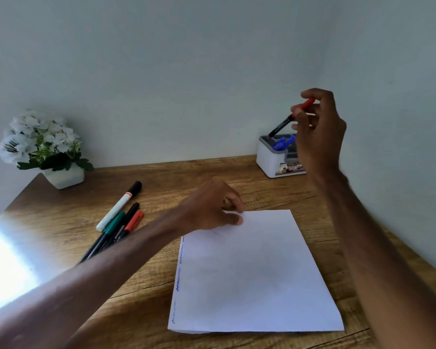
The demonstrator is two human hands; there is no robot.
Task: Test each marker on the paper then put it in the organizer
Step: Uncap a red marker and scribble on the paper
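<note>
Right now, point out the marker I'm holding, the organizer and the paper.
marker [282, 125]: head view, on its black barrel.
organizer [269, 159]: head view, on its white front wall.
paper [257, 273]: head view, on the blank middle of the sheet.

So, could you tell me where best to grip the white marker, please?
I'd pinch the white marker across its barrel just below the black cap, coming from above: that far end lies free, while the near end crowds the green pen.
</note>
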